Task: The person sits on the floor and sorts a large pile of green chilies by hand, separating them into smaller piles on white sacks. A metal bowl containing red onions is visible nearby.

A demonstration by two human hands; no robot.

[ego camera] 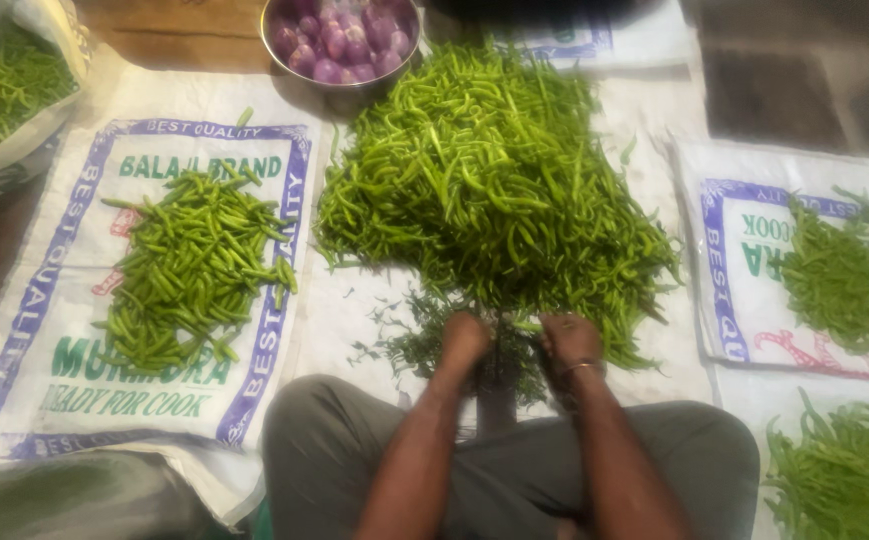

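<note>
Left hand (464, 340) and right hand (569, 340) were curled at 6 o'clock of the big heap of slim green chillies (494, 180); contents unclear. Risk: loose stems (409, 345) mixing into the heap.

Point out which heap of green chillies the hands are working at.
The big middle heap: both the left hand and right hand sit at its near edge; the other heaps lie off to the sides.
</note>
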